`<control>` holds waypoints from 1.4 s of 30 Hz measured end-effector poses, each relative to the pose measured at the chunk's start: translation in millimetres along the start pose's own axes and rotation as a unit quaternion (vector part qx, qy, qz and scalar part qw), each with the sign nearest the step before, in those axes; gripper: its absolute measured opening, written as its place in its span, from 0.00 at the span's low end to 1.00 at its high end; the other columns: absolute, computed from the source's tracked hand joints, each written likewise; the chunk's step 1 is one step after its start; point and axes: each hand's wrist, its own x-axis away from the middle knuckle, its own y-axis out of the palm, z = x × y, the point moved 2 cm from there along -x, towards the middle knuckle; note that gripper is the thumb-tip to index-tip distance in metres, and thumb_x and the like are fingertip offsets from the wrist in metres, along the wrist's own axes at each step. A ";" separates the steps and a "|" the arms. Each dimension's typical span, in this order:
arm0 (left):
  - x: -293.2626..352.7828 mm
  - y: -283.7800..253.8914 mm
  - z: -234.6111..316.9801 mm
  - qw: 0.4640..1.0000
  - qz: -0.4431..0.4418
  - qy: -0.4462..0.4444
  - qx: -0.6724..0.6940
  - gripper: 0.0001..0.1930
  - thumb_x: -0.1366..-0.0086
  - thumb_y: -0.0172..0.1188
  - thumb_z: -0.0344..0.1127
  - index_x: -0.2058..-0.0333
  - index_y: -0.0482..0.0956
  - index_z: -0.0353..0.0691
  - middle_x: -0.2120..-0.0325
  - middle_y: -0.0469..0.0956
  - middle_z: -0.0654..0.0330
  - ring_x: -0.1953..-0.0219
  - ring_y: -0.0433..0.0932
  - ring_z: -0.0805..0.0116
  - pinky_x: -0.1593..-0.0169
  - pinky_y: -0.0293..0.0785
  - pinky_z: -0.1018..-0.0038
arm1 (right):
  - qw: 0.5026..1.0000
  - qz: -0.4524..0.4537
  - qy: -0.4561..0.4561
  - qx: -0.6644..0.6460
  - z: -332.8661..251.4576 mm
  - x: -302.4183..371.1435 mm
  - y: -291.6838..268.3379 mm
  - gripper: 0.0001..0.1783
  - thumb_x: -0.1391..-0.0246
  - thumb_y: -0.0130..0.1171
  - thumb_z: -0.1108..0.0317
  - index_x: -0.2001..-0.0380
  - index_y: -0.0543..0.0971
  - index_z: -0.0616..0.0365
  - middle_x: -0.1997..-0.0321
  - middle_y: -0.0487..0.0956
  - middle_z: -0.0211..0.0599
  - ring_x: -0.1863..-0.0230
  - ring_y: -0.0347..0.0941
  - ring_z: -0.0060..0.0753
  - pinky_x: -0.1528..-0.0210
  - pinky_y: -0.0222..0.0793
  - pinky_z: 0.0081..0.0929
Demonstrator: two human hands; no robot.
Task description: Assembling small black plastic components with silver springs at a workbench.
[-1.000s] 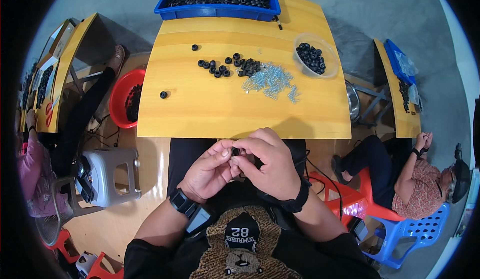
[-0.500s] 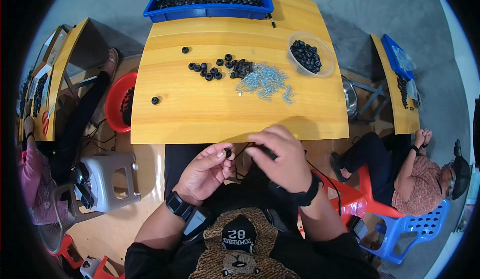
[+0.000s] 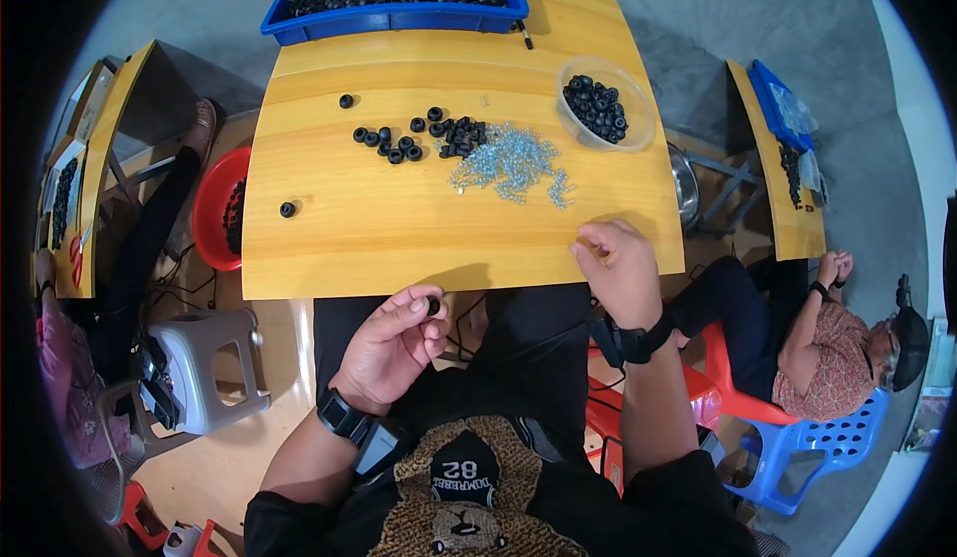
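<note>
My left hand [image 3: 389, 343], just off the table's front edge, pinches a small black bead-like piece [image 3: 434, 306] between thumb and fingers. My right hand [image 3: 623, 270] is over the front right edge of the table, its fingers loosely bent with a gap by the thumb, and I see nothing in it. Beyond it lies a heap of small, shiny, clear-bluish pieces [image 3: 513, 163]. Touching that heap on the left is a cluster of small black parts [image 3: 462, 138]. Several round black pieces [image 3: 395, 156] lie loose further left, and a single black piece [image 3: 288, 209] sits apart nearer me.
A clear round tub [image 3: 638, 128] of black pieces stands at the table's right. At the far edge is a blue tray [image 3: 399, 20] full of them. A red basin [image 3: 207, 220] sits left of the wooden table [image 3: 339, 258]. One person [image 3: 832, 358] sits at right, another [image 3: 80, 377] at left.
My right hand has moved away from the left hand, rightward and forward to the table edge. The left hand still pinches the black piece. The view has shifted slightly.
</note>
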 end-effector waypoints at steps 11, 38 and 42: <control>-1.3 -2.1 6.2 1.000 0.018 0.017 -0.008 0.11 0.36 0.54 0.34 0.56 0.72 0.39 0.67 0.70 0.61 0.69 0.67 0.73 0.66 0.66 0.79 | 0.999 0.017 0.011 -0.045 -1.9 -33.6 5.7 0.05 0.56 0.60 0.73 0.73 0.79 0.62 0.73 0.78 0.44 0.71 0.75 0.44 0.67 0.70 0.33; -4.7 -1.6 3.5 0.999 0.029 0.004 -0.014 0.11 0.36 0.54 0.34 0.56 0.73 0.40 0.67 0.71 0.61 0.70 0.67 0.74 0.68 0.65 0.80 | 0.993 0.081 -0.083 0.010 7.7 -43.6 11.9 0.13 0.56 0.53 0.83 0.66 0.80 0.64 0.63 0.75 0.47 0.59 0.70 0.51 0.54 0.67 0.37; -4.8 0.1 3.4 0.999 0.032 0.006 -0.014 0.11 0.36 0.55 0.34 0.56 0.73 0.40 0.67 0.71 0.61 0.70 0.67 0.74 0.68 0.65 0.80 | 0.993 0.072 -0.087 0.034 14.3 -45.8 15.2 0.13 0.56 0.53 0.83 0.66 0.80 0.63 0.62 0.75 0.47 0.58 0.70 0.50 0.54 0.67 0.37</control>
